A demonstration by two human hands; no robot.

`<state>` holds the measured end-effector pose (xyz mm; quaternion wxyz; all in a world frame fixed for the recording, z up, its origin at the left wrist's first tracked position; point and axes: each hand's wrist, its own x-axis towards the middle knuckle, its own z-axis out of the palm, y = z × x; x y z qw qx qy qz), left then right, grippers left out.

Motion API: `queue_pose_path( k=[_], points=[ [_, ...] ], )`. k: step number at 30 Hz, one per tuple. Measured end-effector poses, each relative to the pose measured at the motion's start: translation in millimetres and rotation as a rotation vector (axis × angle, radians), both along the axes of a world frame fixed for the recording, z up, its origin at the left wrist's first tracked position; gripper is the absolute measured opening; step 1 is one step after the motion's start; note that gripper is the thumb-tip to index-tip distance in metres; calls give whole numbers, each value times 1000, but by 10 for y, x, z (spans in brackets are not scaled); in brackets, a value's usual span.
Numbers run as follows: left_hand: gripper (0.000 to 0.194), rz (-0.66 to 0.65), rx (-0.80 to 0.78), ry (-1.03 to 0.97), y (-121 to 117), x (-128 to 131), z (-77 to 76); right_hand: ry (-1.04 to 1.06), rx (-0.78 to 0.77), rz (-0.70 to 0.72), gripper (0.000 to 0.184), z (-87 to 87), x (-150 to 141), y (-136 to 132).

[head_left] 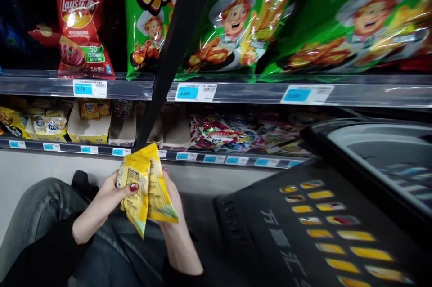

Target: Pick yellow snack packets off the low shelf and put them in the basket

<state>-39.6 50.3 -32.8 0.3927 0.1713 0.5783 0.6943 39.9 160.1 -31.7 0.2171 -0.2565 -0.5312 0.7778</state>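
Note:
Two small yellow snack packets (146, 188) are held upright in front of the low shelf. My left hand (113, 195) grips the nearer packet from the left, thumb with a red nail pressed on its front. My right hand (175, 208) comes up from below behind the second packet, fingers closed round its back. My knees in blue jeans (43, 208) show beneath the hands.
A red Lay's chip bag (81, 21) and green snack bags (236, 17) stand on the upper shelf (111, 85) with blue price tags. Cardboard trays of small snacks (88, 125) fill the lower shelf. A black slotted basket (320, 228) sits at the right.

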Motion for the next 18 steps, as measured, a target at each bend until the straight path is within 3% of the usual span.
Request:
queue_pose_path(
  k=[3, 6, 9, 12, 15, 18],
  points=[
    [41, 119, -173, 228, -2, -33, -95, 7, -201, 144, 54, 99, 90, 22],
    [36, 159, -296, 316, -1, -49, -176, -24, -146, 208, 46, 109, 126, 41],
    [37, 138, -187, 46, 1, -37, -136, -46, -138, 189, 47, 51, 104, 73],
    [43, 56, -23, -194, -14, -21, 17, 4, -231, 181, 42, 20, 86, 93],
    [43, 47, 15, -292, -42, -2, 145, 86, -327, 212, 38, 26, 81, 82],
    [46, 93, 38, -344, -62, 26, 166, 106, -334, 222, 37, 23, 68, 65]
  ],
)
